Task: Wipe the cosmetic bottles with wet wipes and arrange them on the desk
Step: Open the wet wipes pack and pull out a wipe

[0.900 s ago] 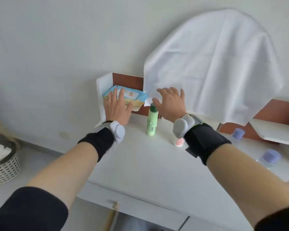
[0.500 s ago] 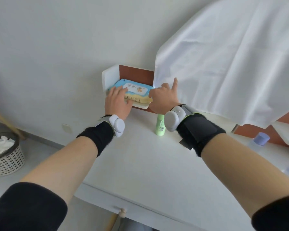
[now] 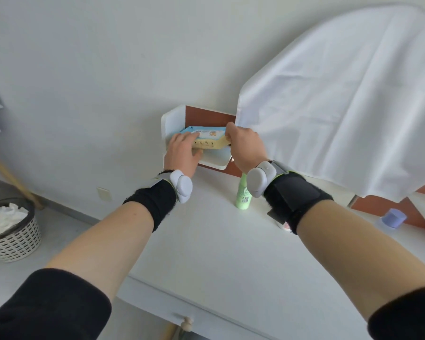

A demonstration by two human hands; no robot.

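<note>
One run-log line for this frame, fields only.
phase: fetching wipes | left hand: on wet wipes pack | right hand: gripping pack end | green bottle: upright on desk, untouched

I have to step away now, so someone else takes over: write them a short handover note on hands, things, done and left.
Left hand: gripping the left end of the wet wipes pack.
Right hand: gripping its right end; the pack sits at the small white shelf.
Green bottle: upright on the desk, below the right wrist. Purple-capped bottle: at the desk's right edge.
Done: pack taken hold of. No wipe is out.
Left: pull a wipe, wipe each bottle, arrange them.
</note>
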